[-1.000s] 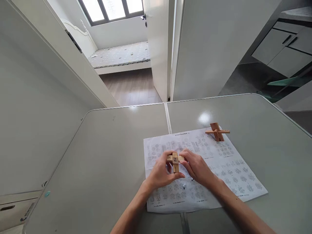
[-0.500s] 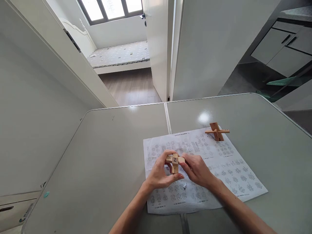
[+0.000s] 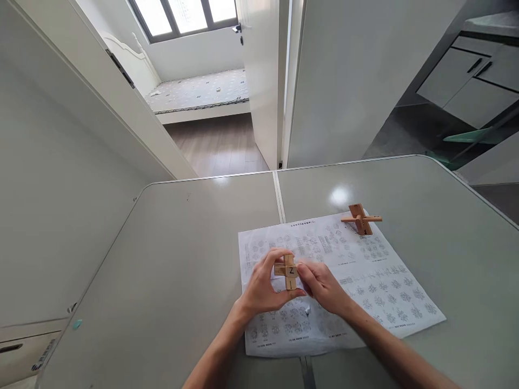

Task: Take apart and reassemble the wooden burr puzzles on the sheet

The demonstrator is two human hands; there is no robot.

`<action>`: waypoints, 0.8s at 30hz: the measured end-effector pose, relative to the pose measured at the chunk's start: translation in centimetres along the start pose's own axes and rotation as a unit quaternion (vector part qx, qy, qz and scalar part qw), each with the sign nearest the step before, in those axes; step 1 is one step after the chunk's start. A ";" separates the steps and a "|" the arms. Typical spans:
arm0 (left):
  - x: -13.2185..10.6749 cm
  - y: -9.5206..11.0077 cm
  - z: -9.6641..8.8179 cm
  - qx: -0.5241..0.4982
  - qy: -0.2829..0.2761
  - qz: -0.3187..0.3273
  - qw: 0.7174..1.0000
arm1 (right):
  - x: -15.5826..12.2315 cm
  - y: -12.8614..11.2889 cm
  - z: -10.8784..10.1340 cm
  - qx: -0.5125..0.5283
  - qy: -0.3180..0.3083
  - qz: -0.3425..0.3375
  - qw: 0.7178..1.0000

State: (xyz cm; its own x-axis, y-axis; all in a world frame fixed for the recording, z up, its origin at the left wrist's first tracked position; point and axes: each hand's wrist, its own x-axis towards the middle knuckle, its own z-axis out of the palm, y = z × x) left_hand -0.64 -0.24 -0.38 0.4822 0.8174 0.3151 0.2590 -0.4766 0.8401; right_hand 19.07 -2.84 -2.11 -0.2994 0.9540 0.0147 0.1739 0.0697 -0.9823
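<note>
A small wooden cross-shaped puzzle [image 3: 288, 271] with a "Z" marked on its front is held just above a printed instruction sheet [image 3: 365, 281]. My left hand [image 3: 261, 289] grips it from the left, fingers curled over the top and thumb underneath. My right hand [image 3: 322, 286] pinches its right side with closed fingers. A second wooden cross puzzle [image 3: 360, 219] lies on the sheet's far right corner, away from both hands.
The grey folding table [image 3: 182, 270] has a seam down its middle and rounded far corners. Beyond its far edge stand white walls and an open door onto a room with a wooden floor. Cabinets are at the right.
Both hands have drawn slightly nearer to me with the puzzle. My right hand has shifted closer in on its right side. The second puzzle has not moved.
</note>
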 end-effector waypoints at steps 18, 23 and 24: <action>-0.1 -1.2 0.9 0.040 0.023 -0.081 0.996 | 2.0 0.0 -3.4 0.559 0.119 0.135 0.809; 0.1 -1.1 0.9 0.043 0.027 -0.089 0.995 | 2.1 0.4 -5.4 0.649 0.157 0.114 0.736; 0.1 -1.1 0.9 0.042 0.028 -0.092 0.994 | 2.1 0.5 -5.6 0.658 0.162 0.112 0.727</action>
State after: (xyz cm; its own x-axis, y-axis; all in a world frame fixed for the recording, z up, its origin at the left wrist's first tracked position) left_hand -0.16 0.10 -1.68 0.3736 0.9088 0.1859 0.4092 -0.3413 0.8462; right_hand 23.82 0.83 -1.51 -0.1285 0.9321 -0.3386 -0.9274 -0.2339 -0.2919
